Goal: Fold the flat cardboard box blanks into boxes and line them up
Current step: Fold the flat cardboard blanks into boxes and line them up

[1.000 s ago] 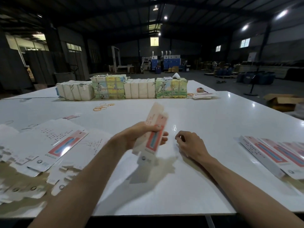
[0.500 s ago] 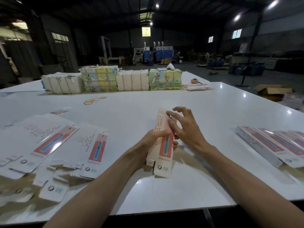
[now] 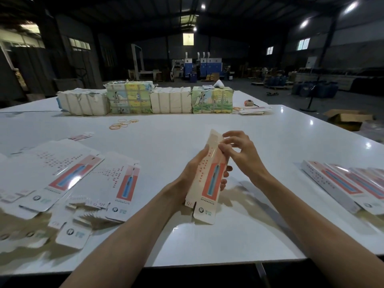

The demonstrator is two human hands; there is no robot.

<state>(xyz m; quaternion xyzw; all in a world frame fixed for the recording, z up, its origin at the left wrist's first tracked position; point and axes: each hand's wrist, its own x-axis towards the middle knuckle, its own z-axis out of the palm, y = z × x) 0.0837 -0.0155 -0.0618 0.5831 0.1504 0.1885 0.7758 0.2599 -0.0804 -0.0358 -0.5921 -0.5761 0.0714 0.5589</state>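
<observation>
White table (image 3: 270, 129), glossy. Wrapped bundles (image 3: 170, 100) sit in a row along the far edge. Flat blanks (image 3: 62, 175) are spread overlapping at the left edge. Folded boxes (image 3: 340, 183) lie side by side at the right edge. Half-folded box (image 3: 209, 183) is tilted over the near middle of the surface. Left hand (image 3: 192, 173) is wrapped round its body; right hand (image 3: 242, 151) pinches its upper end. Rubber bands (image 3: 122, 124) lie loose before the bundles.

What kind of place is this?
Probably a factory or warehouse: blue machines at the back, bundles of printed card on a big white table, and lamps high up.
</observation>
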